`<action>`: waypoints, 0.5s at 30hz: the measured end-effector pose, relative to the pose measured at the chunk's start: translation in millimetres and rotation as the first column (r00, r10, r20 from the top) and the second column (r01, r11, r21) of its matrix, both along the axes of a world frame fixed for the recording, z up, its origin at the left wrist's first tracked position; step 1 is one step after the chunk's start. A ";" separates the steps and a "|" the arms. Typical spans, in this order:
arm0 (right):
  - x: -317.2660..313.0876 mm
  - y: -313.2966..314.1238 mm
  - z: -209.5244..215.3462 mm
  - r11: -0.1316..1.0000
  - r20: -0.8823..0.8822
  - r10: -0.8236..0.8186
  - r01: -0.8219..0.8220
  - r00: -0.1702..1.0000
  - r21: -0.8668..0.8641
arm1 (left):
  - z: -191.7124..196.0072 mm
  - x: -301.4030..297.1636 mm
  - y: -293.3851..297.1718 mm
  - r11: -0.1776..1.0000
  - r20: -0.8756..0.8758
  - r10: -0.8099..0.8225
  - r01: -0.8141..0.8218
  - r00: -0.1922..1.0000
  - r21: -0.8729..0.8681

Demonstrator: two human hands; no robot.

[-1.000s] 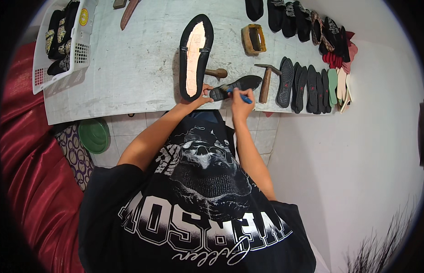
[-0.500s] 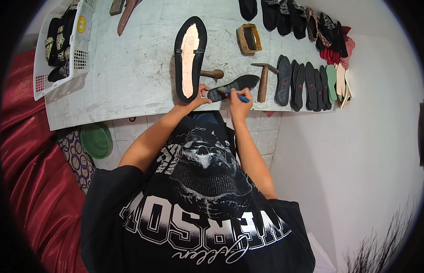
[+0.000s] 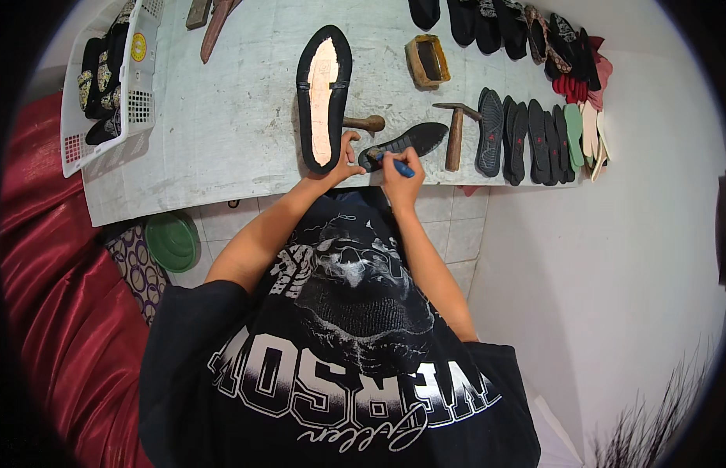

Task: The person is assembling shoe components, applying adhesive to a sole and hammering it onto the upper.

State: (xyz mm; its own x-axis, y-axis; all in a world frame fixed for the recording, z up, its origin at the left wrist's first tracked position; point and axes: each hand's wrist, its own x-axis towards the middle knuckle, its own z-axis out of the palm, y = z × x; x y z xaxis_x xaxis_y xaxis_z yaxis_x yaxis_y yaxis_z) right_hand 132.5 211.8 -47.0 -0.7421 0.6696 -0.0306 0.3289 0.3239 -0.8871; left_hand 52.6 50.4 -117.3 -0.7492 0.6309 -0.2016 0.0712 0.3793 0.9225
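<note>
With my right hand (image 3: 402, 178) I grip a blue-handled brush (image 3: 403, 168), its bristles on the heel end of a black shoe sole (image 3: 414, 142). That sole lies slanted on the table with its hollow, ribbed face up. My left hand (image 3: 341, 166) is beside the sole's heel end, thumb and forefinger spread apart. Part of that hand is hidden by a black shoe (image 3: 307, 109), turned bottom up with a pale strip along its middle. Whether the hidden fingers touch the shoe, I cannot tell. A rounded wooden piece (image 3: 368, 123) sticks out beside the shoe.
Right of the sole lies a hammer (image 3: 454, 140), then a row of soles (image 3: 515, 144). A yellowish, dark-filled container (image 3: 428, 62) stands farther back. Black shoes (image 3: 488, 35) line the far right. A white basket (image 3: 138, 117) of shoes stands left, on the pale table (image 3: 215, 148).
The brush has moved left along the sole to its heel end, my right hand with it. The whole view has shifted slightly. My left hand stays beside the shoe.
</note>
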 end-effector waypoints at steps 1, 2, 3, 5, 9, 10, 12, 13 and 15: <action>-1.0 4.6 2.0 0.997 -0.016 -0.011 0.010 1.000 -0.074 | 0.6 0.2 -0.3 1.000 -0.010 -0.010 0.010 1.000 -0.027; -3.5 11.7 4.2 0.998 0.010 -0.067 0.067 0.998 -0.006 | 1.0 0.1 -0.3 0.998 -0.020 -0.020 0.019 1.000 -0.055; -4.9 18.6 0.8 0.998 0.011 -0.069 0.069 0.998 -0.007 | 4.9 -0.4 1.1 0.998 -0.020 -0.023 0.021 1.000 -0.056; -7.7 27.0 -7.8 0.981 -0.057 -0.185 0.188 0.981 0.045 | 12.3 -1.6 3.6 0.998 0.023 -0.012 0.013 1.000 -0.058; -5.9 -5.3 -8.8 0.992 -0.120 -0.015 0.029 0.993 0.121 | 3.8 -0.9 1.0 1.000 -0.013 -0.003 0.002 1.000 -0.018; -6.9 -17.1 6.6 0.983 -0.082 0.068 -0.053 0.994 0.174 | 3.5 -1.4 -0.3 1.000 -0.004 -0.008 0.008 1.000 -0.022; -4.4 -15.3 -1.2 0.994 -0.023 0.092 -0.091 0.995 0.057 | 5.6 -2.0 -1.4 1.000 0.005 -0.013 0.013 1.000 -0.024; -4.3 -13.2 -4.7 0.991 0.032 0.119 -0.116 0.992 -0.063 | 8.1 -1.4 -1.2 1.000 0.003 -0.017 0.017 1.000 -0.015; -6.2 0.4 -6.9 0.995 0.026 0.042 -0.039 0.999 -0.094 | 10.6 -1.1 -0.6 1.000 0.001 -0.016 0.016 1.000 -0.007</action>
State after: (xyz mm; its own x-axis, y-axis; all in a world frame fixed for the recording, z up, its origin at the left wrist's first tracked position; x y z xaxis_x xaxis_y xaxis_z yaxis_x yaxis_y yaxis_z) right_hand 126.3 212.2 -54.0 -0.7664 0.6323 -0.1129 0.3425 0.2535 -0.9047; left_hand 51.5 49.8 -106.7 -0.7387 0.6415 -0.2070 0.0766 0.3850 0.9197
